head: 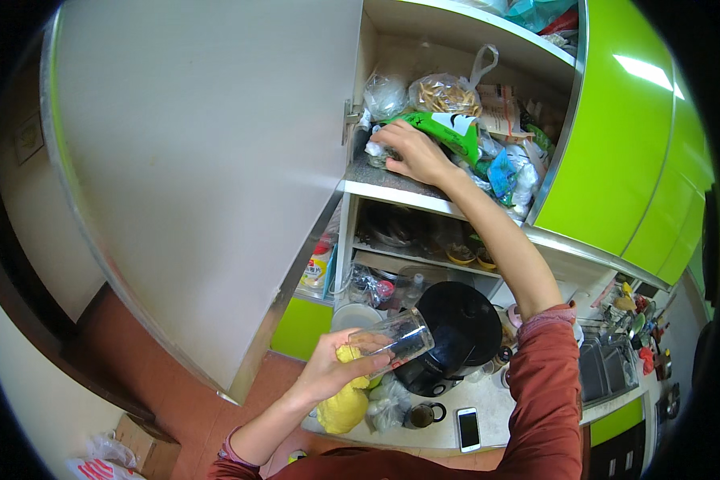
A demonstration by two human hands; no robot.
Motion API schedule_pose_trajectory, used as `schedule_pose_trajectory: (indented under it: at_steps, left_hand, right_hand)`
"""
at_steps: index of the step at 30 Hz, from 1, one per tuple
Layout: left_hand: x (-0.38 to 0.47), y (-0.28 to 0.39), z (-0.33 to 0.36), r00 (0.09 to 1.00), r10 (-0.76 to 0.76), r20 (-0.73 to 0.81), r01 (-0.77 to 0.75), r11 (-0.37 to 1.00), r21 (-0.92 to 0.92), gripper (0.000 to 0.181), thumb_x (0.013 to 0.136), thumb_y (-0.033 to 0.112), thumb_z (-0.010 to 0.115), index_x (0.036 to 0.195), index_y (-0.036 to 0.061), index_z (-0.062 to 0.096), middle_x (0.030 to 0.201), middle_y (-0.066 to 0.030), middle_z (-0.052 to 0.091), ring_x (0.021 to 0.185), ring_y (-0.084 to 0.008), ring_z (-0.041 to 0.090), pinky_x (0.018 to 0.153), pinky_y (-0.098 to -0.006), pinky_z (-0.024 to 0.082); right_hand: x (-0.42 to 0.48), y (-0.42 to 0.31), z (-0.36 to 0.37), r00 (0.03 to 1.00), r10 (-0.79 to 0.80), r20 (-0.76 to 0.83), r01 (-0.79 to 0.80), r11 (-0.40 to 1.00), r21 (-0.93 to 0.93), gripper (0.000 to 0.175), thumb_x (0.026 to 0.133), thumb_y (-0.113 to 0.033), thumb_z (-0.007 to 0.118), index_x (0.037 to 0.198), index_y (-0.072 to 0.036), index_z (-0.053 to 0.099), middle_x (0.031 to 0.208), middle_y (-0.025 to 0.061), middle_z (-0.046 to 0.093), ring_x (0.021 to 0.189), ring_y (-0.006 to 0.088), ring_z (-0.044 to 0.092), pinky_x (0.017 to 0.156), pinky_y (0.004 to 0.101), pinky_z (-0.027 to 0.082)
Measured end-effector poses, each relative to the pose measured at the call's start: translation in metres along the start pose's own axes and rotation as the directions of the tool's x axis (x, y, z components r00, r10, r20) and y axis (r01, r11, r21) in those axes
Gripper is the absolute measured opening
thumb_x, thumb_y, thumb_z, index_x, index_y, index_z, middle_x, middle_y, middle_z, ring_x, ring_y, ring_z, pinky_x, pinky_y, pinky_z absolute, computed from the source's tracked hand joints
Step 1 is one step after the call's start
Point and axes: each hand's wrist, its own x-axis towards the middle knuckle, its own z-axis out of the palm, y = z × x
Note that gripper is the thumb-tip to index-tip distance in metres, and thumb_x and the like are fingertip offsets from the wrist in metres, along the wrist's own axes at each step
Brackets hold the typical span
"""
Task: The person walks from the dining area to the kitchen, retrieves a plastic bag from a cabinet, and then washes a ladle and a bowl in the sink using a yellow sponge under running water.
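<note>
My left hand holds a clear drinking glass tilted on its side, with a yellow cloth bunched in the same hand and hanging below. My right hand reaches up into a wall cupboard, its fingers curled over a clear plastic bag with greenish contents on the cupboard shelf. A green packet lies just behind that hand. Behind it are a bag of tan dried strips and another clear plastic bag.
The cupboard door stands wide on the left. Below are a black rice cooker, a dark mug and a white phone on the counter. A lower shelf holds small yellow bowls. A sink is at the right.
</note>
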Motion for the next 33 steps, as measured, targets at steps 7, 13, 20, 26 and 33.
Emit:
schedule_pose_trajectory:
  at_steps: [7,13,20,26,33]
  left_hand:
    - [0.034,0.012,0.003,0.993,0.080,-0.081,-0.092,0.985,-0.149,0.037,0.083,0.015,0.073,0.113,-0.0032,0.061,0.099,-0.0083,0.068,0.092,-0.0111,0.063,0.082,-0.0247,0.050]
    - [0.094,0.041,0.024,0.898,0.287,-0.334,-0.331,0.940,-0.083,0.046,0.086,0.029,0.064,0.120,-0.0020,0.058,0.108,-0.0101,0.067,0.078,-0.0109,0.063,0.072,-0.0241,0.050]
    - [0.138,0.074,0.035,0.953,0.088,-0.290,-0.207,0.888,-0.411,0.046,0.085,0.045,0.062,0.115,0.0101,0.058,0.110,-0.0024,0.064,0.055,-0.0071,0.044,0.049,-0.0221,0.041]
    - [0.179,0.090,0.034,0.892,0.169,-0.420,-0.228,0.969,-0.095,0.058,0.081,0.057,0.066,0.113,0.0096,0.058,0.095,-0.0018,0.058,0.070,-0.0105,0.050,0.060,-0.0274,0.044]
    - [0.230,0.100,0.022,0.865,0.185,-0.467,-0.111,0.977,0.183,0.055,0.076,0.050,0.074,0.102,0.0032,0.060,0.085,-0.0037,0.058,0.073,-0.0131,0.054,0.065,-0.0285,0.046]
  right_hand:
    - [-0.005,0.013,-0.040,0.976,0.203,0.073,-0.215,0.882,0.419,0.043,0.066,-0.005,0.064,0.109,-0.001,0.060,0.102,0.0074,0.064,0.096,0.0156,0.059,0.091,0.0297,0.046]
    - [-0.006,0.024,-0.083,0.954,0.296,0.054,-0.280,0.803,0.527,0.030,0.065,-0.002,0.059,0.095,0.000,0.064,0.094,0.0040,0.065,0.090,0.0127,0.059,0.088,0.0276,0.046]
    - [-0.016,0.052,-0.092,0.947,0.307,-0.094,-0.174,0.736,0.655,0.016,0.075,-0.003,0.056,0.089,-0.004,0.063,0.091,0.0012,0.063,0.087,0.0104,0.057,0.083,0.0257,0.045]
    - [-0.022,0.081,-0.105,0.876,0.441,-0.198,-0.093,0.554,0.827,0.011,0.080,-0.003,0.060,0.090,-0.006,0.064,0.090,0.0016,0.065,0.083,0.0101,0.060,0.078,0.0245,0.048]
    - [-0.020,0.087,-0.096,0.824,0.525,-0.214,-0.016,0.398,0.917,0.012,0.081,0.000,0.056,0.087,-0.007,0.064,0.086,0.0008,0.063,0.078,0.0101,0.059,0.073,0.0240,0.047]
